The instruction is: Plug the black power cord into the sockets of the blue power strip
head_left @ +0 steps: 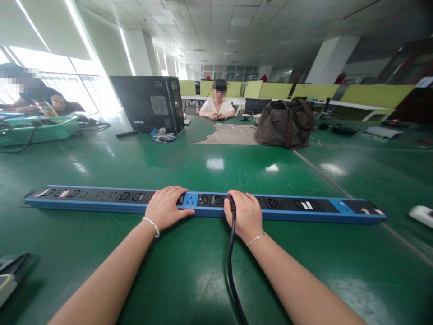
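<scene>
A long blue and black power strip (pixel 101 199) lies across the green table in front of me, its sockets facing up. My left hand (pixel 165 207) grips it left of the middle, thumb along the near edge and fingers over the top, beside a blue socket (pixel 190 199). Close to the strip's middle, my right hand (pixel 246 215) is closed around a black plug (pixel 232 203) over the sockets. How far the plug sits in a socket is hidden by my fingers. From it a black cable (pixel 230 266) runs down toward me.
Beyond the strip stand a black computer case (pixel 149 106), gloves (pixel 163 134) and a brown bag (pixel 284 124). A green basket (pixel 50 128) is at the far left, a white object (pixel 422 215) at the right edge. One person (pixel 218 108) sits opposite, another at left.
</scene>
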Motion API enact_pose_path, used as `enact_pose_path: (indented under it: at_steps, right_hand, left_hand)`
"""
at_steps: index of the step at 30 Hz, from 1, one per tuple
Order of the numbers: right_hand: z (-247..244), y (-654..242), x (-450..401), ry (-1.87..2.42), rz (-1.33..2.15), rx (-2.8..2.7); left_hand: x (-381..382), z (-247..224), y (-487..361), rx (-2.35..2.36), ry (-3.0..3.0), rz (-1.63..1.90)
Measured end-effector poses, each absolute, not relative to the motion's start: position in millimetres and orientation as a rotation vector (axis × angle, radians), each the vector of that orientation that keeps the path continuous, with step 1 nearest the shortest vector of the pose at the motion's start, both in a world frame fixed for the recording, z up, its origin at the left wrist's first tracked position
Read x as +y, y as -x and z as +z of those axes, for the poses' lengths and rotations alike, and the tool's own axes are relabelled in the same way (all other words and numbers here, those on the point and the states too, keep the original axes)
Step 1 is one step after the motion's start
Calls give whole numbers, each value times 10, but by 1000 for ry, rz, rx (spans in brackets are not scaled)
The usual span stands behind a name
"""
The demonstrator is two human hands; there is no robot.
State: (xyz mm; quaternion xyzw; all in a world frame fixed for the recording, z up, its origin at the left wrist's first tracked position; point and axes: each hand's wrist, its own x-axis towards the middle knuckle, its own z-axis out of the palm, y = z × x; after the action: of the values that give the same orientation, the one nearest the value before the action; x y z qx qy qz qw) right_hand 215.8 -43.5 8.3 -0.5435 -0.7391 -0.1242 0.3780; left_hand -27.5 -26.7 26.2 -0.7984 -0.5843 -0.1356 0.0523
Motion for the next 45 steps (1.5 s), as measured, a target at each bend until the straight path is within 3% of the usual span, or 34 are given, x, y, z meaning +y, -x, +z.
enact_pose_path:
  at_steps: [16, 25, 45]
  right_hand:
    - [65, -2082, -558, 1566, -163, -1844]
    - [-17, -2114, -500, 1466, -275, -1815]
    - [33, -2071, -550, 1660, -283, -1740]
  left_hand:
    - [-343, 148, 242, -1645, 2400, -480]
    - [-347, 113, 238, -1648, 2390, -556]
    - [-345, 100, 104, -1604, 2418, -544]
